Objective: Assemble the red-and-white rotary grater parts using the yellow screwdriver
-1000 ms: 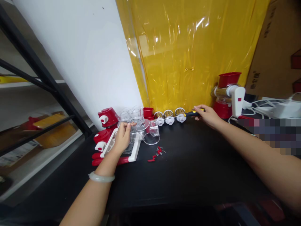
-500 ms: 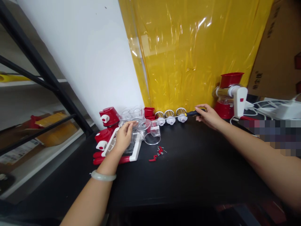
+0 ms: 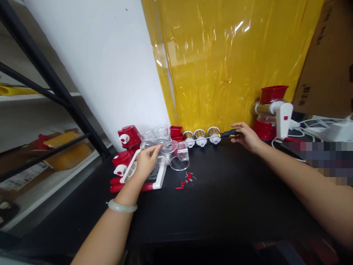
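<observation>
My right hand [image 3: 246, 138] has its fingers about the end of the black-and-yellow handle of a screwdriver [image 3: 228, 133]. The long thin shaft points left, passing in front of the grater drums to a clear plastic housing [image 3: 179, 162]. My left hand [image 3: 146, 160] is closed, thumb and fingers pressed together beside the housing's round clear top. What those fingertips hold, if anything, I cannot make out. Under the left wrist lie white crank arms with red handles [image 3: 117, 188]. Small screws and red plastic pieces [image 3: 180, 186] are on the black table in front of the housing.
Several grater drums [image 3: 200, 137] stand by the yellow plastic curtain [image 3: 228, 66]. Red bases [image 3: 129, 136] and clear parts are at the left. An assembled red-and-white grater [image 3: 275, 110] stands at right, beside white cables [image 3: 306, 123]. A black-framed shelf [image 3: 41, 84] is at far left.
The view has shifted slightly. My left fingertips have moved a little right towards the clear housing's top. My right hand stays at the screwdriver handle, its grip slightly changed.
</observation>
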The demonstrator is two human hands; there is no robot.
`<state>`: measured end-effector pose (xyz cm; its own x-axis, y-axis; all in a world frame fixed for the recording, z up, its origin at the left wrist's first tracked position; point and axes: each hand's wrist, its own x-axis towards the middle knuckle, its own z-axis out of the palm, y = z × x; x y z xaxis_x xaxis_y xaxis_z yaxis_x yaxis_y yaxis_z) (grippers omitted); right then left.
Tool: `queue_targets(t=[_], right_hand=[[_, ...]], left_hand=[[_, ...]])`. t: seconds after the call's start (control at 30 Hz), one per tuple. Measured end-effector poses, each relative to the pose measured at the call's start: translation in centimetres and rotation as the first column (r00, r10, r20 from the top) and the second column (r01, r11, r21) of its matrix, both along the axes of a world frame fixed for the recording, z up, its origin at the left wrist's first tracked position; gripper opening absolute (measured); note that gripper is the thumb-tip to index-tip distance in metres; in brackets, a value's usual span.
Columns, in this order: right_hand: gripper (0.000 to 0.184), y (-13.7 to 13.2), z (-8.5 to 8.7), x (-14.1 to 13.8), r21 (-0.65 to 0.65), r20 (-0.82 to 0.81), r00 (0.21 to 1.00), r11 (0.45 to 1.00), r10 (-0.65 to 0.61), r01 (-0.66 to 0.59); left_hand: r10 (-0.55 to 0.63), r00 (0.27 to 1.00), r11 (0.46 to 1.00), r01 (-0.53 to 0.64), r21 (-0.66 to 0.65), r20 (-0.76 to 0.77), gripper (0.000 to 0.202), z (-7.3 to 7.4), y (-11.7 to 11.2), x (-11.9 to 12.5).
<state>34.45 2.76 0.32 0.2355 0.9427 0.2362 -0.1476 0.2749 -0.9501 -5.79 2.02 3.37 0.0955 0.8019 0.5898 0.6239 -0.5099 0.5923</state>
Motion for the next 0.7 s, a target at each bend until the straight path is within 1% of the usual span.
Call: queue_targets(t=[0.1, 0.2, 0.27, 0.33, 0.43, 0.53, 0.6, 0.7], right_hand=[[0.021, 0.08, -0.2, -0.09, 0.025, 0.045, 0.998, 0.998, -0.054, 0.053], [0.03, 0.23, -0.51, 0.01, 0.082, 0.148, 0.983, 0.992, -0.106, 0.094], [0.036, 0.3, -0.61, 0.12, 0.093, 0.193, 0.975, 0.991, -0.114, 0.097], [0.035, 0.32, -0.54, 0.19, 0.056, 0.165, 0.982, 0.995, -0.093, 0.085], [0.023, 0.26, -0.3, 0.23, -0.006, 0.061, 0.998, 1.0, -0.025, 0.025], [0.02, 0.16, -0.22, 0.21, 0.0, 0.032, 0.999, 1.0, 0.024, -0.024], [0.022, 0.11, -0.34, 0.19, 0.013, 0.055, 0.998, 1.0, 0.01, -0.011], [0.03, 0.17, -0.68, 0.17, 0.035, 0.127, 0.991, 0.998, -0.05, 0.046]], left_hand=[[0.0, 1.0, 1.0, 0.0, -0.009, -0.011, 0.037, -0.05, 0.04, -0.05], [-0.012, 1.0, 1.0, 0.013, 0.007, -0.004, 0.039, -0.31, 0.32, -0.22], [-0.015, 1.0, 1.0, 0.015, 0.02, 0.0, 0.04, -0.47, 0.45, -0.27], [-0.014, 1.0, 1.0, 0.014, 0.027, 0.001, 0.041, -0.52, 0.47, -0.24], [-0.021, 1.0, 0.999, 0.021, 0.031, -0.002, 0.042, -0.45, 0.39, -0.1], [-0.031, 0.999, 0.999, 0.031, 0.04, -0.009, 0.04, -0.38, 0.34, 0.0], [-0.03, 0.999, 0.999, 0.031, 0.043, -0.012, 0.039, -0.36, 0.32, 0.02], [-0.024, 0.999, 0.999, 0.025, 0.041, -0.026, 0.038, -0.36, 0.27, 0.0]])
